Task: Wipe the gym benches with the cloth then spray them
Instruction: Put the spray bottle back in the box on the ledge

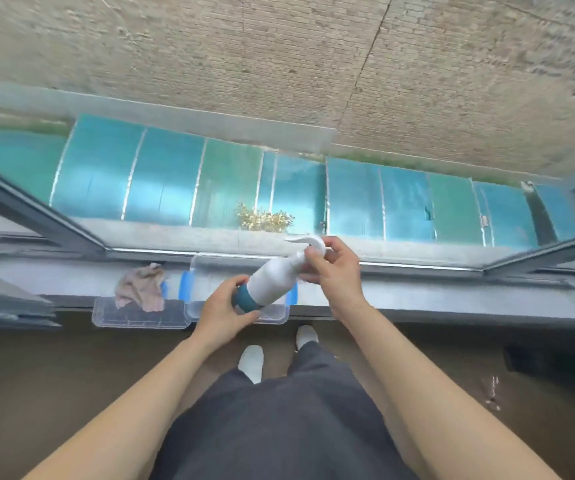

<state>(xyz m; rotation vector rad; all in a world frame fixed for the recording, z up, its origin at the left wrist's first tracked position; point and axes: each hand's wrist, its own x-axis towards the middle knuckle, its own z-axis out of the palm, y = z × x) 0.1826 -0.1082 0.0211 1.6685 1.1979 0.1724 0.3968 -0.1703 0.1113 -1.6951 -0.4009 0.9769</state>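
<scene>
A white spray bottle [274, 277] with a teal base lies tilted between my hands above a clear plastic box [206, 268] on the window sill. My left hand [225, 311] grips the teal base. My right hand [333, 268] pinches the white spray head at the top. A crumpled pinkish-beige cloth [140, 287] lies on a clear lid [137, 317] to the left of the box. No gym bench is in view.
The grey window sill [452, 294] runs across in front of me, with open window frames [36, 209] on both sides. Beyond are teal roof panels and a brick wall. My feet in white shoes [251, 360] stand on the brown floor.
</scene>
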